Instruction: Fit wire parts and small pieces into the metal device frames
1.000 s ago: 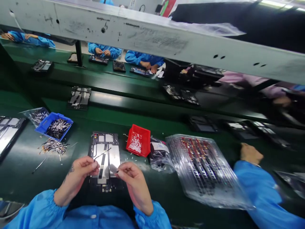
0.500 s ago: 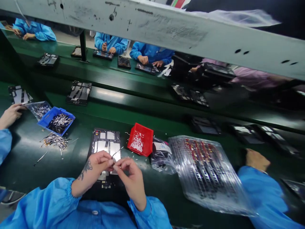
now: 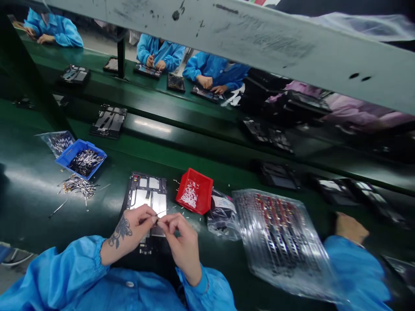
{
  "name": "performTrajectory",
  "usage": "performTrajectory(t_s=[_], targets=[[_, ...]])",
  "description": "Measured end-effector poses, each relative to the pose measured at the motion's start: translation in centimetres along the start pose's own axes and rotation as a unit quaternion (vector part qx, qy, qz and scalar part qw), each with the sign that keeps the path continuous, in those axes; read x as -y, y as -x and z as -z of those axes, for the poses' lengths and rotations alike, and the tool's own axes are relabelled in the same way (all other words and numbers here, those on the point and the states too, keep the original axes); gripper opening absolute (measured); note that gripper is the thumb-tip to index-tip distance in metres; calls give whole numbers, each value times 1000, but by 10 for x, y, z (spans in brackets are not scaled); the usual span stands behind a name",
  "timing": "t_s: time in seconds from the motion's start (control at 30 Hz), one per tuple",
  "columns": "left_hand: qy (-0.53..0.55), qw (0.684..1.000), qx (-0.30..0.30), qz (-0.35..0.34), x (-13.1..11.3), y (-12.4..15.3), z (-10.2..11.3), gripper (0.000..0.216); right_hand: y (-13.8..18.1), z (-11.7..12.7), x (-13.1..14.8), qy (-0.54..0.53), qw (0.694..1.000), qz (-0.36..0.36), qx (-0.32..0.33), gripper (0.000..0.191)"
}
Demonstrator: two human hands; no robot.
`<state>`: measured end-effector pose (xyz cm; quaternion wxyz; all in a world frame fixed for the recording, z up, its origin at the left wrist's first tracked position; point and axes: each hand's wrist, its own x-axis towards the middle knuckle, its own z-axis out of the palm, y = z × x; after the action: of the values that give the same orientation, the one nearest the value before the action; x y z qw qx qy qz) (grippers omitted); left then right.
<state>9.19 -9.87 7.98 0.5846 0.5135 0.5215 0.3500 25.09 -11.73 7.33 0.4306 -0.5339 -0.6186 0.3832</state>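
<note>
Closer together than a second ago — left hand [image 3: 129, 231] and right hand [image 3: 181, 237] both pinch a thin dark flexible cable strip [image 3: 161, 212], its long axis pointing up-right, over the open black tablet chassis [image 3: 147, 196] — red plastic bin [image 3: 194, 191] beside.

red bin [image 3: 194, 191] | blue bin [image 3: 81, 158] | green bench [image 3: 29, 190] (glossy) | blue sleeves [image 3: 58, 276]

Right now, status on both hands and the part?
Left hand and right hand: fingertips pinching one thin wire. Tablet frame lies beneath. Red bin just right, not touching.
</note>
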Motion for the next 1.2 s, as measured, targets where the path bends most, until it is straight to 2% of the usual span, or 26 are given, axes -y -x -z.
performTrajectory(t_s=[0.3, 0.4, 0.5, 0.57, 0.7, 0.83, 0.93, 1.0, 1.1, 1.2], targets=[[-9, 1000, 7, -15, -2, -1, 2, 14, -2, -1, -3, 33, 999, -14, -12, 29], [31, 999, 19, -6, -1, -2, 3, 15, -7, 3, -6, -31, 995, -90, 5, 31], [95, 994, 46, 23, 4, -3, 2, 18, -15, 7, -9, -161, 965, -195, 65, 37], [129, 989, 59, 42, 9, -5, 0, 18, -19, 10, -10, -211, 947, -225, 85, 41], [153, 985, 59, 47, 14, -12, -4, 21, -22, 13, -13, -231, 946, -213, 78, 38], [228, 967, 76, 79, 7, -17, -7, 33, -19, 19, -15, -272, 936, -207, 82, 32], [279, 952, 88, 92, -3, -20, -10, 39, -19, 32, -11, -280, 934, -209, 71, 27], [291, 947, 99, 92, -9, -21, -13, 39, -22, 43, -3, -274, 939, -201, 62, 30], [291, 946, 112, 92, -18, -22, -21, 39, -29, 60, 12, -262, 946, -179, 57, 34], [272, 949, 131, 86, -23, -23, -32, 38, -37, 73, 21, -234, 960, -152, 26, 25]])
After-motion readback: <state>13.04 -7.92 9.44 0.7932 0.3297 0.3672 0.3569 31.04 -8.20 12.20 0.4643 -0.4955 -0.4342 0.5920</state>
